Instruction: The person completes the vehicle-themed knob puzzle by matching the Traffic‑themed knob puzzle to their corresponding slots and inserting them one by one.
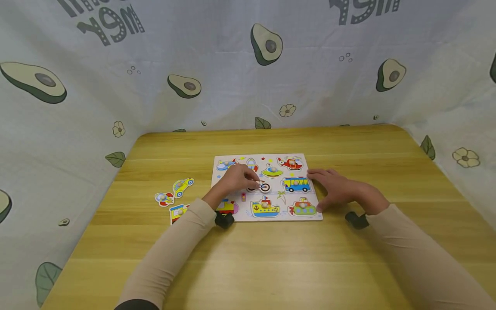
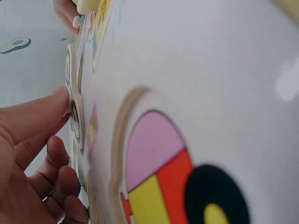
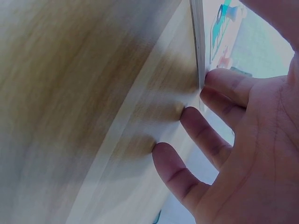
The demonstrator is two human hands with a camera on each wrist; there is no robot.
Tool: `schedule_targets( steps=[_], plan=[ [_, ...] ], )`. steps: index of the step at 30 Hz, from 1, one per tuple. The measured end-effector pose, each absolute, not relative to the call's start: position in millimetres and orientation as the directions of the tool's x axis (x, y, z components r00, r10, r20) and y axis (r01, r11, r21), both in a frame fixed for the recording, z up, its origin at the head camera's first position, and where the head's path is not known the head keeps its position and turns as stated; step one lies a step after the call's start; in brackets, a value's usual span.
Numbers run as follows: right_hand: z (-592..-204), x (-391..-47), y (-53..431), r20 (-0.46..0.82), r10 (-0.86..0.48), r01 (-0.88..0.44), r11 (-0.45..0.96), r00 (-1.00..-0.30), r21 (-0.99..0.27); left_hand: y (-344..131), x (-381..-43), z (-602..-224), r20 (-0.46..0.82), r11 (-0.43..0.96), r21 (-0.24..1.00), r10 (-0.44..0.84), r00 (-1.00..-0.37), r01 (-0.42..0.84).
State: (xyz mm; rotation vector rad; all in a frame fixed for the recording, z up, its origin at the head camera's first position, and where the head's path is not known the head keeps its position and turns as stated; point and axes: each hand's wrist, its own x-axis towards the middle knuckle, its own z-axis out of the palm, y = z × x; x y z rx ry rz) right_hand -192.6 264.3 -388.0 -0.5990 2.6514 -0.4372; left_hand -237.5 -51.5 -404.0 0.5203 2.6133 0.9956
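Note:
On the table lies a white wooden puzzle board (image 1: 284,216) with pictures of vehicles. Thumb and forefinger of my left hand (image 1: 234,177) pinch a bicycle puzzle piece (image 1: 265,187) over the middle of the board. In the left wrist view the bicycle piece (image 2: 70,60) stands slightly proud of the board; whether it sits fully in its recess I cannot tell. My right hand (image 1: 341,189) rests at the board's right edge, fingers spread. Its fingertips touch that edge and the tabletop in the right wrist view. Bus piece (image 1: 296,184) and ship piece (image 1: 265,207) lie in the board.
Left of the board several loose pieces lie on the wooden table (image 1: 271,262): a yellow car (image 1: 183,187), a small red and blue piece (image 1: 164,199), and a yellow vehicle (image 1: 177,212) partly behind my left sleeve. A curtain with avocado prints (image 1: 232,99) hangs behind the table.

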Motion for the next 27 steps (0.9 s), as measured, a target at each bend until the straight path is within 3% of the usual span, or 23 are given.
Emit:
schedule_targets(
  steps=[15, 27],
  plan=[
    [-386.9, -190.3, 263.9, -0.285, -0.47, -0.35, 0.855, -0.836, -0.382, -49.7, -235.0, -405.0, -0.145, 0.731, 0.648, 0.393, -0.908, 0.213],
    [-385.0, -189.9, 261.2, -0.291, -0.474, -0.351, 0.853, -0.831, -0.386, -48.0, -234.1, -402.2, -0.206, 0.744, 0.657, 0.335, -0.92, 0.124]
  ],
)
